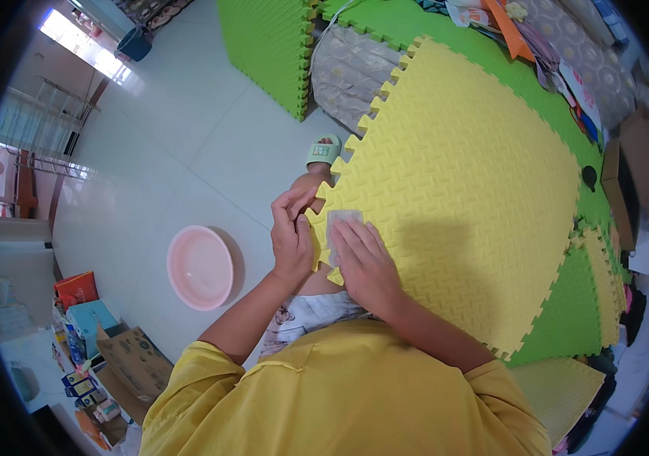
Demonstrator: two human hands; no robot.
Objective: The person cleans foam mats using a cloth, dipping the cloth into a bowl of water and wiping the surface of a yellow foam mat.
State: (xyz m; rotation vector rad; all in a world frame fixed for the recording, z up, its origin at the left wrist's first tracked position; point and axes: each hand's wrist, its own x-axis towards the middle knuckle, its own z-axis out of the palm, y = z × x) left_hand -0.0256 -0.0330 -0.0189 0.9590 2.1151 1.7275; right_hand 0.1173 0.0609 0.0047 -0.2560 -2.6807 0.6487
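Note:
A large yellow foam mat tile (472,142) with toothed interlocking edges slants across my lap and to the right. Along its near left edge, my left hand (293,233) grips the teeth, thumb toward the top face. My right hand (367,262) lies flat with fingers extended, pressing a folded greyish cloth (344,215) onto the tile close to that same edge. Part of the cloth is hidden under the fingers. The tile's top bears a raised tread pattern, and a shadow falls over its lower right area.
A pink plastic basin (200,268) stands on the tiled floor (147,188) to the left. Green foam tiles (270,51) stand ahead; another green tile (566,313) lies at right. Cardboard boxes (136,362) and small packages are at lower left. An open box (621,188) sits far right.

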